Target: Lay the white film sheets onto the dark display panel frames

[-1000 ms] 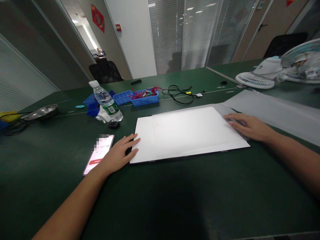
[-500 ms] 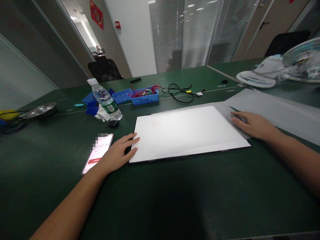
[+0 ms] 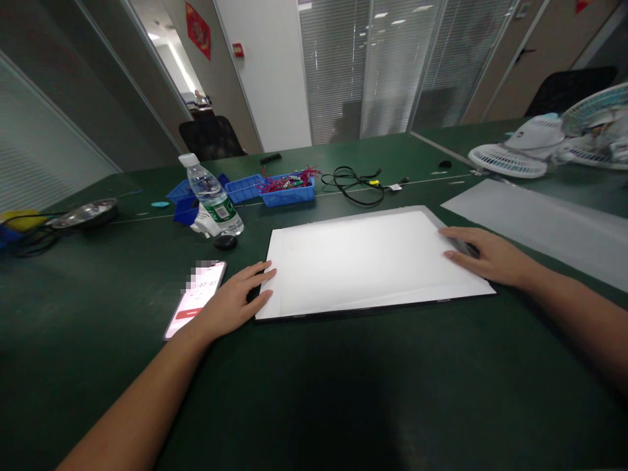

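A flat panel with a thin dark edge lies on the green table, covered by a white sheet (image 3: 358, 265). My left hand (image 3: 238, 297) rests at its left edge, fingers spread and fingertips touching the white surface. At the right edge, my right hand (image 3: 490, 257) has its fingers stretched out over the border of the sheet. A grey strip shows between its thumb and fingers. Close beside my left wrist is a phone (image 3: 196, 299) with a lit timer screen, partly blurred out.
Behind the panel stand a water bottle (image 3: 210, 196), a blue tray of red wires (image 3: 287, 190) and a coiled black cable (image 3: 350, 186). A black mouse (image 3: 225, 243) sits by the bottle. To the right lie a translucent sheet (image 3: 544, 226) and white fan parts (image 3: 510, 157).
The white sheet's inner left edge has shifted left over the panel. My right hand has moved slightly left relative to the panel, and the grey area there has shrunk. My left hand has stayed put.
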### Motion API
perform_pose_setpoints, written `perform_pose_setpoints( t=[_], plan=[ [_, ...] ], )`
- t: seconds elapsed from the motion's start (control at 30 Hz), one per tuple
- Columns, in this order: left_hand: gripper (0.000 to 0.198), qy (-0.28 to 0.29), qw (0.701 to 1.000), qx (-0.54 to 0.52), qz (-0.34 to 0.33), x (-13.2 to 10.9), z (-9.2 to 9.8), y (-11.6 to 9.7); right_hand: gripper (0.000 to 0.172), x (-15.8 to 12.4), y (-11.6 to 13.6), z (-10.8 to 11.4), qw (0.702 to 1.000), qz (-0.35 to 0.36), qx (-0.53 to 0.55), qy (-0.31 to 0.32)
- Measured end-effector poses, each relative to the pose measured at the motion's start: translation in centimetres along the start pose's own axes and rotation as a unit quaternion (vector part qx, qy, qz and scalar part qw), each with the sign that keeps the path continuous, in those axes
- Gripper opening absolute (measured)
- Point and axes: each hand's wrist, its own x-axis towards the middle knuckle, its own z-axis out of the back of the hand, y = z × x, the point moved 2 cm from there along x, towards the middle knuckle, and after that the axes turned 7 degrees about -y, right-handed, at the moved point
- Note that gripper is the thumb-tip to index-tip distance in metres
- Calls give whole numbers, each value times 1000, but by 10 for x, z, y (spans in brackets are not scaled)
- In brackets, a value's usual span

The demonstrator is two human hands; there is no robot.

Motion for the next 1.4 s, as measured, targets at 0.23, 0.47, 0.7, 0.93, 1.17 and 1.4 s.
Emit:
perform_pose_setpoints(
  t=[0.23,0.47,0.7,0.93,1.17,1.4],
  plan=[
    [79,-2,1000,0,14,-1,1,-2,73,-1,5,0,1000,-8,2,-7],
    [83,6,1000,-10,22,-1,1,-1,74,-2,8,10,998,-58,-6,-29],
    [87,7,999,-18,25,-1,2,-1,63,-2,9,5,999,-43,4,-23],
    [88,7,1000,-14,24,-1,2,-1,54,-2,13,5,999,-16,19,-43],
    [87,19,999,1,30,-2,1,1,49,-1,27,11,998,10,27,-51],
    [80,24,999,7,28,-1,1,1,43,-3,29,12,997,23,40,-55]
  ],
)
